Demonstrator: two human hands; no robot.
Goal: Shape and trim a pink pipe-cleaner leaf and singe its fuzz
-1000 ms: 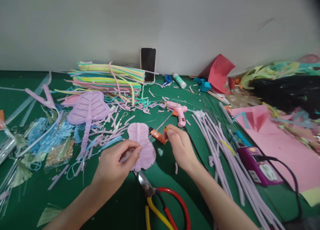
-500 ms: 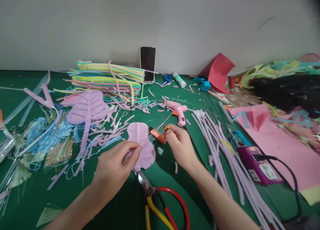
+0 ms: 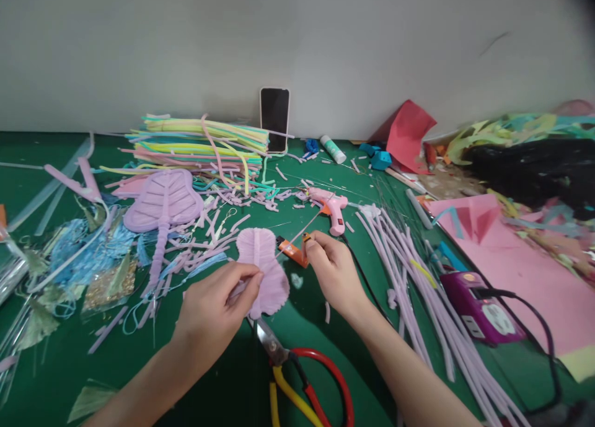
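My left hand [image 3: 218, 300] pinches the edge of a flat lilac pipe-cleaner piece [image 3: 267, 272], which has ribbed lobes and a centre stem. To its right, my right hand [image 3: 337, 269] is closed round a small lighter [image 3: 305, 240]; only its dark and brassy top shows above the fingers. Between the hands lies an orange object with a black end [image 3: 294, 252], its kind unclear, and a thin lilac stem crosses near it. Large scissors [image 3: 277, 351] with red and yellow handles lie just below the lilac piece. A pink glue gun [image 3: 331, 207] rests beyond my right hand.
A finished-looking lilac leaf-shaped fan [image 3: 165, 201] lies left, among blue tassels [image 3: 88, 247] and cut scraps. Behind are bundled coloured pipe cleaners [image 3: 199, 145] and a phone [image 3: 275, 118]. Long lilac pipe cleaners [image 3: 432, 290] and a purple power socket [image 3: 483, 306] are at right.
Almost nothing differs. Both hands keep their hold and place, with only a very slight shift of the view.
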